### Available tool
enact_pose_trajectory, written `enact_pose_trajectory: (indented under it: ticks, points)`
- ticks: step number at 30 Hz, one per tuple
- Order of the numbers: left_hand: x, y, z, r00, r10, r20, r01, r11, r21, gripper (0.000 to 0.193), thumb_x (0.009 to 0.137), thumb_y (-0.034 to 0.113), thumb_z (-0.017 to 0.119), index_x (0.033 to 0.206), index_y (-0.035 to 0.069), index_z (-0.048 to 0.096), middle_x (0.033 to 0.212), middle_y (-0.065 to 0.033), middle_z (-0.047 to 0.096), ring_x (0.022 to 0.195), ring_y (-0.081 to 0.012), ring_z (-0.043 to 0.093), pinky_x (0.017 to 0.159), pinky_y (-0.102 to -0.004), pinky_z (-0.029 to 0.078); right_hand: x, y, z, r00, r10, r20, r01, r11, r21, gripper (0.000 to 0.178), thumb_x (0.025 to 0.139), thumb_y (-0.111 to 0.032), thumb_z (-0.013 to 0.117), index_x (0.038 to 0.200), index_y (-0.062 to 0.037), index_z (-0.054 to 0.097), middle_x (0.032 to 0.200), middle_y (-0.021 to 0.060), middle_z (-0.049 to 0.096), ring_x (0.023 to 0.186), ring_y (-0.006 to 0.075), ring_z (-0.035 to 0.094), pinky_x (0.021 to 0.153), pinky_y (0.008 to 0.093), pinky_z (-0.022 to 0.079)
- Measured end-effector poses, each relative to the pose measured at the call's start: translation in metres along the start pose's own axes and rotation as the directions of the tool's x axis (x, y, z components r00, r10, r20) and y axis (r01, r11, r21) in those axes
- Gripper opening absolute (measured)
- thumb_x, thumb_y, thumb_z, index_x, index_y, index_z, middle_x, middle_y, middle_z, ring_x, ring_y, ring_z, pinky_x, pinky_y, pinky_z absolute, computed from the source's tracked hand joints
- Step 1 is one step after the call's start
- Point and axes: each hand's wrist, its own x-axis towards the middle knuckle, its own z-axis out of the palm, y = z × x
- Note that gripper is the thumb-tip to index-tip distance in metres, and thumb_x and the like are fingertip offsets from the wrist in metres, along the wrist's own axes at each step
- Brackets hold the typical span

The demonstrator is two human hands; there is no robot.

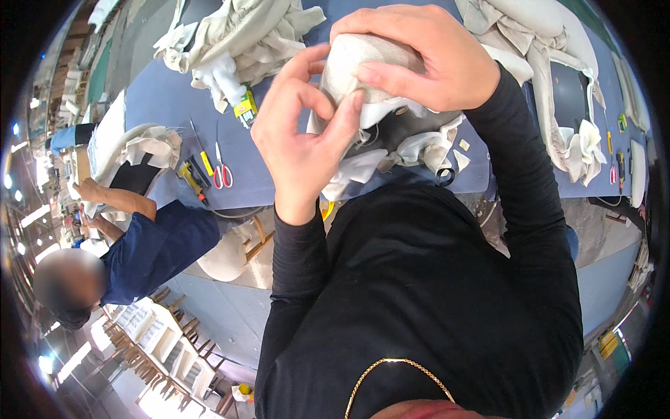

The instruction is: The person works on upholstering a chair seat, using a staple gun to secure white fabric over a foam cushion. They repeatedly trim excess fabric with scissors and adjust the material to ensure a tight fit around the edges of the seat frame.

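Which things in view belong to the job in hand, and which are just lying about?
Apparently the job:
beige-covered piece, held by left hand and right hand
dark panel just below it, seemingly part of it

Lying about, untouched now:
red-handled scissors
yellow-and-black tool
green-and-yellow box
beige fabric heap
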Motion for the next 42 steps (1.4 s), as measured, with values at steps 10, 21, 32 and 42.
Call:
enact_pose_trajectory:
  ticks: [10,21,32,42]
  points:
    - [-0.006,-0.042,-0.013,0.976,-0.215,0.019,0.215,0.977,-0.005,0.048,0.116,0.027,0.057,0.153,-0.004,0.057,0.138,-0.0131,0.07,0.126,-0.0199,0.063,0.111,-0.035,0.047,-0.103,0.077,0.031,0.729,0.323,-0.604,-0.122,0.929,0.349,0.041,0.111,-0.018,0.064,0.148,0.0012,0.065,0.149,0.0136,0.069,0.141,0.0224,0.062,0.121,0.0369,0.044]
    - [-0.042,-0.064,-0.065,0.914,-0.354,-0.199,0.4,0.867,0.298,0.041,0.12,0.025,0.047,0.148,-0.002,0.057,0.133,-0.016,0.07,0.123,-0.0226,0.065,0.108,-0.0357,0.048,-0.508,0.155,0.135,-0.016,0.778,-0.628,-0.998,-0.046,-0.032,0.091,0.077,-0.006,0.073,0.163,-0.0155,0.043,0.147,0.0283,0.062,0.138,0.0503,0.057,0.117,0.0535,0.048]
    - [0.02,-0.021,0.015,0.932,-0.312,-0.187,0.351,0.907,0.233,0.051,0.105,0.025,0.07,0.148,-0.002,0.06,0.114,-0.0249,0.079,0.1,-0.0347,0.08,0.09,-0.0411,0.059,-0.305,0.078,0.023,0.131,0.991,-0.002,-0.231,0.032,0.972,0.05,0.112,-0.039,0.058,0.145,-0.0008,0.061,0.07,-0.0022,0.048,0.055,0.0101,0.047,0.051,0.0281,0.04]
    - [0.05,0.025,0.075,0.988,-0.15,0.019,0.134,0.928,0.348,0.056,0.1,0.028,0.074,0.146,0.0,0.061,0.103,-0.0265,0.078,0.086,-0.0424,0.076,0.079,-0.048,0.058,-0.107,-0.062,0.04,0.578,0.809,-0.106,-0.044,0.16,0.986,0.059,0.116,-0.049,0.048,0.141,0.0032,0.059,0.066,-0.0025,0.043,0.052,0.0094,0.043,0.055,0.0301,0.042]
